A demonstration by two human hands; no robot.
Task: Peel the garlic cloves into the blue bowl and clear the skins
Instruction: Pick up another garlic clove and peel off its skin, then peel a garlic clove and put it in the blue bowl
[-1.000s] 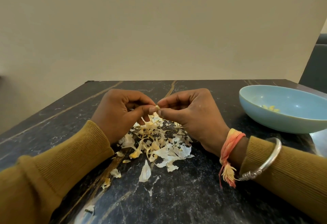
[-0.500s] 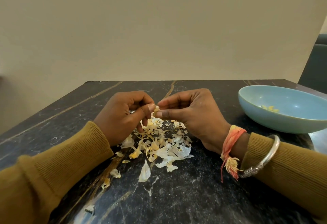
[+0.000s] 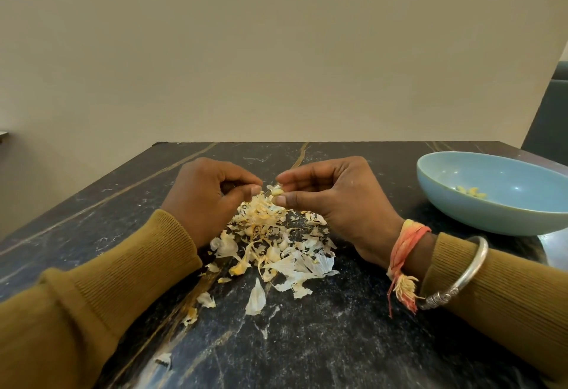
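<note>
Garlic clove (image 3: 278,192) is pinched by right hand (image 3: 335,201) above skins (image 3: 276,250); left hand (image 3: 209,198) is curled, hold unclear; blue bowl (image 3: 491,213) is set by right edge of table (image 3: 384,155).

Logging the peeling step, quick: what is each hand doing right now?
Left hand: fingers curled, thumb against fingertip; whether it holds anything cannot be told.
Right hand: pinches a garlic clove.

Skins (image 3: 270,244) lie between the hands; bowl (image 3: 479,216) sits right of them.
</note>
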